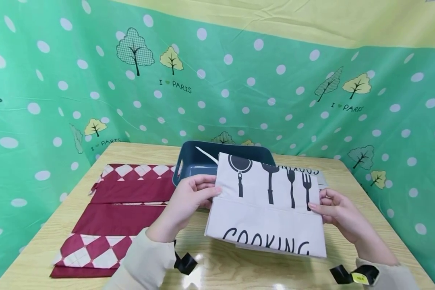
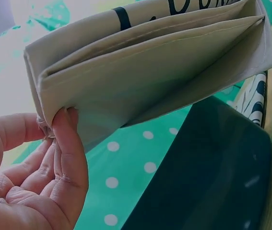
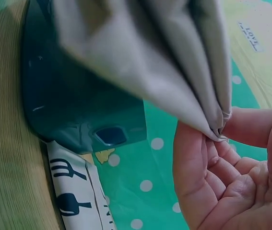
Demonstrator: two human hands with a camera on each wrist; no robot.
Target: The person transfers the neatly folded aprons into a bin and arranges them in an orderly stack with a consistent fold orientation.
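A folded white cloth (image 1: 264, 215), printed with black kitchen utensils and the word COOKING, is held up above the table in front of the dark blue bin. My left hand (image 1: 193, 199) pinches its left edge between thumb and fingers. At the opposite edge, my right hand (image 1: 342, 215) pinches the folded layers the same way. From below, in the left wrist view, the plain underside of the cloth (image 2: 92, 91) shows several stacked layers with gaps between them. The right wrist view has the layers bunched at the fingertips (image 3: 188, 143).
The dark blue bin (image 1: 197, 161) with handle holes stands behind the cloth, a thin white stick (image 1: 206, 154) showing over it. At left lies a folded maroon cloth (image 1: 112, 219) with diamond-patterned bands. Another utensil-printed cloth (image 3: 73, 187) lies beside the bin. A polka-dot curtain (image 1: 235, 96) hangs behind the table.
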